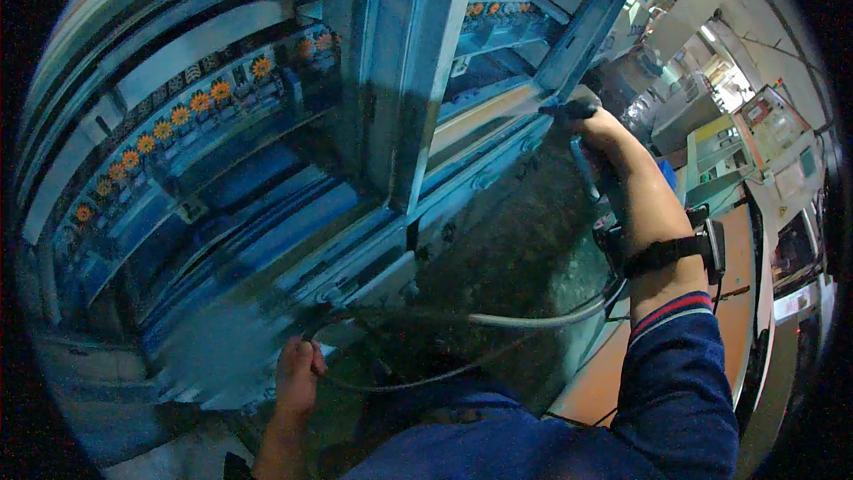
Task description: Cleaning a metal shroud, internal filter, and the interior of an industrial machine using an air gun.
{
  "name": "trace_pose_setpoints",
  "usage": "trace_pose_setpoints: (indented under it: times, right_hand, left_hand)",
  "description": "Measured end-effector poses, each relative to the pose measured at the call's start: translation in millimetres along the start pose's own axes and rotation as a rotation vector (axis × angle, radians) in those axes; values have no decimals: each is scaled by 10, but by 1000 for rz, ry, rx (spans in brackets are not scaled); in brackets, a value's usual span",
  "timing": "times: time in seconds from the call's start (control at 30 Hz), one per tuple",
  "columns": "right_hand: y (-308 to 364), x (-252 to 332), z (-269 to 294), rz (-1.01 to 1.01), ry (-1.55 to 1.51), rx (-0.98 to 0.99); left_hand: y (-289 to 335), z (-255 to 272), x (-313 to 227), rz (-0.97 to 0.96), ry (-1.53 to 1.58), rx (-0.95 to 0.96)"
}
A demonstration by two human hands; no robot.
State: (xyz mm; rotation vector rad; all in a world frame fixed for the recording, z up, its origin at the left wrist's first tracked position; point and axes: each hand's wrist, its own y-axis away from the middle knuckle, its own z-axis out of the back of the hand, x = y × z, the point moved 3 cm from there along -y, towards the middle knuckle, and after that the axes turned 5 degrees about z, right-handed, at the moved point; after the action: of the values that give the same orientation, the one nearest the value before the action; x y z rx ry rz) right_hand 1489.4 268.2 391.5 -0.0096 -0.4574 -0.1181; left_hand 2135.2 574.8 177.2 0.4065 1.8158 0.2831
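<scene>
My right hand (602, 127) is stretched out to the far right, closed around a dark spray gun (573, 110). The gun's tip points left at a pale ledge in the smaller blue opening (498, 58), and a faint light streak runs from it. At the lower left, my left hand (300, 363) is a closed fist around a thin grey hose (400, 384). A thicker stretch of hose (542, 320) curves up toward my right forearm. The large blue-lit opening (222, 142) holds a curved row of orange flower-shaped parts (200, 101). Whether the gun's trigger is pressed is hidden.
A pale upright post (442, 80) separates the two openings. Below the left one spreads a whitish blurred patch (213, 342). On the right stand an orange-brown panel (597, 369) and a greenish cabinet (711, 156). A black strap with a device (675, 253) sits on my right forearm.
</scene>
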Motion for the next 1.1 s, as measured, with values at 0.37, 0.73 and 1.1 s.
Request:
trace_pose_setpoints:
  times: [0.37,0.73,1.1]
  right_hand:
    - [102,1260,87,-111,76,-8]
    - [-49,1148,81,-204,-110,-9]
    - [729,-311,-328,-172,-96,-89]
  left_hand:
    - [-37,204,55,48,265,-157]
    - [34,407,158,10,184,-166]
    - [49,318,213,85,134,-71]
